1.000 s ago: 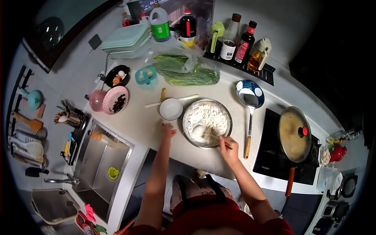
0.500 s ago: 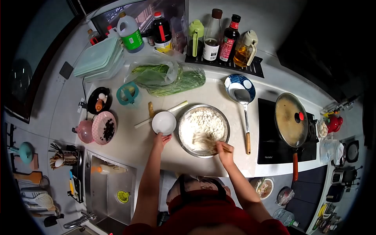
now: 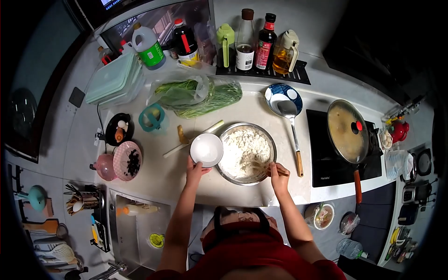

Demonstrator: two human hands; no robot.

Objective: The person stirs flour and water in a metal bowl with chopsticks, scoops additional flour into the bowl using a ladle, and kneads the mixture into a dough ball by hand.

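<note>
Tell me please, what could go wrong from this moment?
The left hand holds the white bowl, which appears close beside the metal bowl, so the two might knock together.

The right hand has a wooden utensil in the white crumbly mixture near the edge; a quick stir could push some out.

- Left forearm [image 3: 179, 217]: bare, rising from the bottom edge left of centre, leaning slightly rightward.
- Left hand [image 3: 197, 171]: left of and below mid-frame, gripping, thumb uppermost.
- Right forearm [image 3: 296, 219]: bare, slanting up and leftward from lower right of centre.
- Right hand [image 3: 280, 179]: right of and below mid-frame, fingers curled closed.
</note>
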